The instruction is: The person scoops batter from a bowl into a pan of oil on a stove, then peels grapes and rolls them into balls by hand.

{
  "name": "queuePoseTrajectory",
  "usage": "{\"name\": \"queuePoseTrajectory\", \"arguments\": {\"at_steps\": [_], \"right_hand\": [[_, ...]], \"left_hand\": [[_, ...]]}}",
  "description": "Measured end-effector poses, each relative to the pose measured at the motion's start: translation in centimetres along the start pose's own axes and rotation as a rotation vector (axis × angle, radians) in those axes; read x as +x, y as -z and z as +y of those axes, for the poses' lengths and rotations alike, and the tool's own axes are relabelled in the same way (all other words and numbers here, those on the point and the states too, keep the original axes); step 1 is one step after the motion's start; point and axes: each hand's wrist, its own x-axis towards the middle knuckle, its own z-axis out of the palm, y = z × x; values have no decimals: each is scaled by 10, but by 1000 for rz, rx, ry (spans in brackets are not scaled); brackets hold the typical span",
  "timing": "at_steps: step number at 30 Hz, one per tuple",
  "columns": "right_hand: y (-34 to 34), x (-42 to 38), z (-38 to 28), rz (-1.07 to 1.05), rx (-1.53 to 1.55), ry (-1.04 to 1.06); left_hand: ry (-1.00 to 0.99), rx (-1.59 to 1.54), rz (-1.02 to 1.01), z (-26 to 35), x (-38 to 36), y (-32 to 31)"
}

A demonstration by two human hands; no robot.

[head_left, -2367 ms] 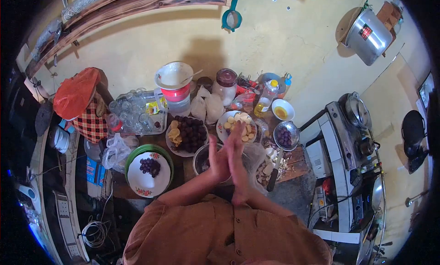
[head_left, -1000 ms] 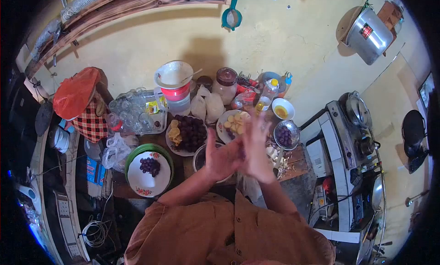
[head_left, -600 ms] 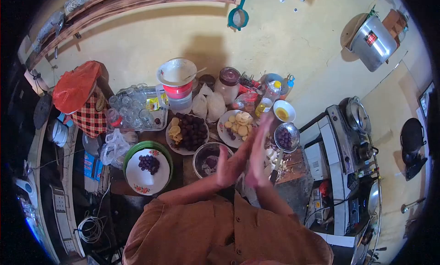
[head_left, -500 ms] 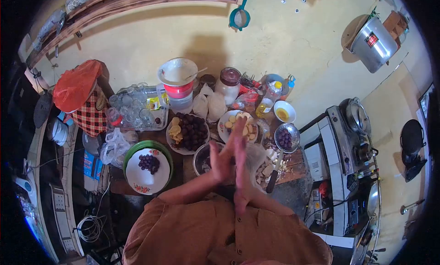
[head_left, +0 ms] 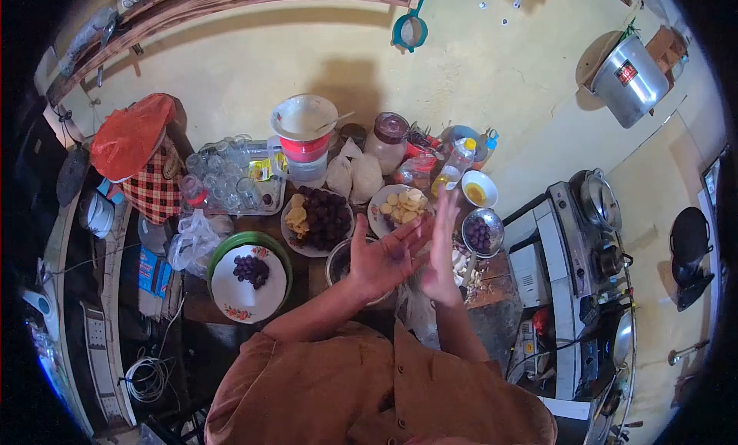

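Observation:
My left hand (head_left: 388,260) is raised over the table, palm up, with its fingers spread and nothing in it. Beside it my right hand (head_left: 442,253) stands edge-on, fingers stretched out and empty. A metal bowl (head_left: 335,270) is partly hidden under my left hand. Just beyond the hands are a plate of pale round slices (head_left: 405,205) and a plate of dark purple, grape-like pieces (head_left: 329,222) with yellowish chunks. To the right, a metal bowl of small purple pieces (head_left: 480,233) stands near a board with pale scraps (head_left: 492,287).
At the left, a flowered plate (head_left: 231,295) with purple pieces rests on a green tray (head_left: 219,254). Glasses (head_left: 223,180) crowd a tray behind it. An oil bottle (head_left: 455,168) and a small yellow-filled bowl (head_left: 477,191) stand back right; a stove (head_left: 573,222) is farther right.
My hands were pressed close together, palms facing; now they are apart. The left has turned palm up, and the right has moved to the right. The view has shifted slightly.

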Motion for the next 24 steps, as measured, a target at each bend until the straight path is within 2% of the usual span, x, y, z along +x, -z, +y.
{"name": "queuePoseTrajectory", "arguments": {"at_steps": [1,2,3,4,6,8,9,10,11,13,14,15,16,17,18,19,21,22,24], "right_hand": [[13,1,9,7,258,361],[11,-3,6,-34,269,412],[6,-10,-2,-32,269,414],[-1,-25,-11,-131,282,425],[-11,-44,-21,-328,307,445],[-9,-33,1,-264,204,499],[-10,-26,15,-204,96,548],[-13,-17,22,-73,158,425],[-16,-20,22,-76,156,422],[-26,-24,12,-11,320,167],[-28,-26,9,21,402,37],[-52,-46,34,20,403,39],[-96,-81,78,-94,490,96],[-120,-99,102,-209,575,153],[-108,-86,96,-207,576,156],[-77,-57,75,-106,488,237],[-18,-12,33,89,305,386],[-12,-10,21,158,380,332],[-17,-17,17,101,356,395]], "left_hand": [[-3,10,63,-2,-1,-3],[-2,12,62,-6,-1,-8],[-84,223,100,-12,-1,-15],[-166,432,139,-16,-1,-21],[-191,404,102,-8,0,1],[-199,307,-49,0,-2,4],[-198,308,-45,-3,-3,-1],[-204,475,6,-10,-4,-6],[-210,642,55,-18,-3,-8],[-165,626,-10,-28,-2,-8],[-201,776,38,-28,-2,-15],[-236,928,87,-28,-1,-20],[-172,699,170,-22,-2,-5],[-172,702,168,-21,-2,-9],[-219,591,59,-20,-3,-16],[-264,476,-47,-19,-3,-19],[-256,584,-58,-27,-2,-7],[-199,666,-45,-32,-1,-6],[-38,768,19,-28,-2,8]]}}
